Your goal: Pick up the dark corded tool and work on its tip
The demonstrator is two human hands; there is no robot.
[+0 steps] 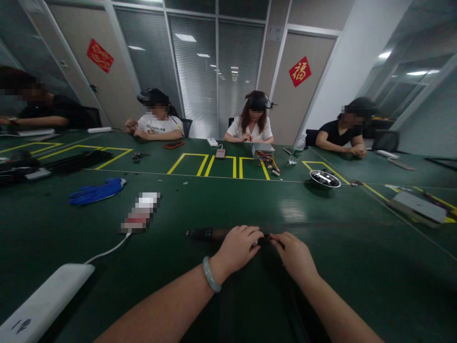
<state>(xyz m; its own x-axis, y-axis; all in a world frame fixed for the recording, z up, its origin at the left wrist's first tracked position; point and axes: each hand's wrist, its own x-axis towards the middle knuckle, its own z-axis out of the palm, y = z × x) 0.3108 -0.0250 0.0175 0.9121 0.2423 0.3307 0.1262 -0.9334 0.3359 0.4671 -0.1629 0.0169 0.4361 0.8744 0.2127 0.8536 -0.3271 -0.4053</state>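
Observation:
My left hand (238, 247) is curled over a long dark device (205, 233) lying on the green table (321, 267), fingers closed on its middle. A pale green bangle (210, 275) circles that wrist. My right hand (293, 253) pinches something small and dark at the device's right end, fingertips almost touching the left hand's. What the pinch holds is too small to name.
A white power bank (43, 300) with a cable lies near left. A blue glove (96, 191) and a metal bowl (324, 178) sit farther out. A water bottle (297, 148) stands at the back. Several people sit along the far side.

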